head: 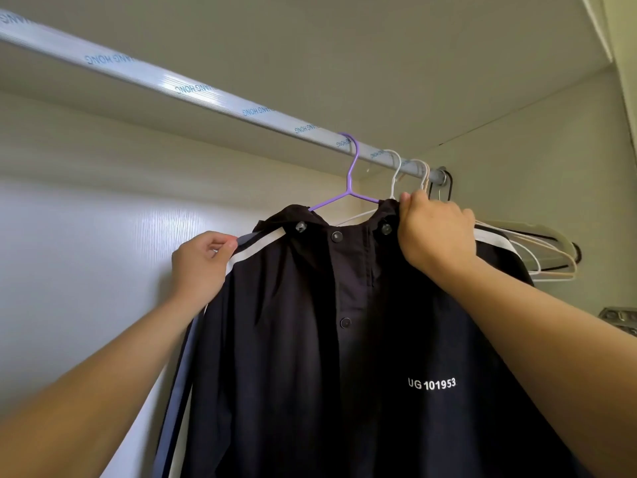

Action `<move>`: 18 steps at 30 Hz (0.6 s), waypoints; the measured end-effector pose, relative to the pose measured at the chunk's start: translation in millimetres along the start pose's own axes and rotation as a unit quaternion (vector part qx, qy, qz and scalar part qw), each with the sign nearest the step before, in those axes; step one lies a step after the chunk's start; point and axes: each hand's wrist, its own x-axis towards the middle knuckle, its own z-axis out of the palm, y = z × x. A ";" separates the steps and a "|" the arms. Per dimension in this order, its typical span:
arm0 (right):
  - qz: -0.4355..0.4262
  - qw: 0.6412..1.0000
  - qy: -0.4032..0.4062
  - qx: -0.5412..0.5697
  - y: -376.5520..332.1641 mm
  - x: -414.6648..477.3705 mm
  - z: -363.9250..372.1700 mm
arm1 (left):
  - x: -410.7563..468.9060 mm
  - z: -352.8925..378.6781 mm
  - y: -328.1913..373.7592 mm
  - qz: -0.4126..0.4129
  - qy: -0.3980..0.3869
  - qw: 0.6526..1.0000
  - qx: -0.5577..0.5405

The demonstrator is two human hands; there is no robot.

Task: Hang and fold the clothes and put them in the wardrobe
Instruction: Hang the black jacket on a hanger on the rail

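Note:
A black jacket (310,357) with white and blue sleeve stripes and white lettering hangs on a purple hanger (351,181). The hanger's hook is over the silver wardrobe rail (206,94). My left hand (200,263) pinches the jacket's left shoulder at the stripe. My right hand (434,232) grips the collar on the jacket's right side, close to the hanger's arm. The lower part of the jacket runs out of view at the bottom.
Several bare hangers (537,257), white, pale pink and black, hang on the rail to the right of the jacket, near the wardrobe's right wall (551,160). The back panel (86,270) is white. A metal fitting (620,319) shows at the right edge.

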 end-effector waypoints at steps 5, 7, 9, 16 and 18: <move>-0.013 1.000 0.000 -0.006 4.8 1.9 4.4 | 1.2 -1.0 -2.2 -0.035 -0.035 0.996 -0.079; -0.005 1.000 0.007 0.006 6.8 2.5 7.6 | 2.6 -3.0 -2.9 -0.059 -0.059 0.990 -0.111; 0.004 1.000 0.006 0.010 7.7 2.9 10.6 | 4.7 -6.1 -7.8 -0.098 -0.068 0.984 -0.130; 0.013 1.000 0.002 0.026 11.2 1.3 16.4 | 5.8 -7.9 -22.0 -0.140 -0.104 0.983 -0.052; 0.026 0.999 -0.007 0.044 11.1 2.0 15.5 | 9.2 -0.9 -7.0 -0.106 -0.070 0.992 -0.015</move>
